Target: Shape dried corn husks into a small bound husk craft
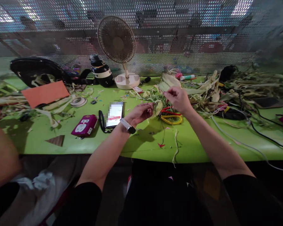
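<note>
Leaf strip pinched btwn left hand, right hand

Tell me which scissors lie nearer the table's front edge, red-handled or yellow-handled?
The yellow-handled scissors; the red-handled scissors lie just behind them, under the right hand.

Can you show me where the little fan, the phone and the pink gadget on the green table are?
fan (pixel 116 40), head view, middle of its round grille.
phone (pixel 114 114), head view, centre of its lit screen.
pink gadget (pixel 84 125), head view, its top face.
</note>
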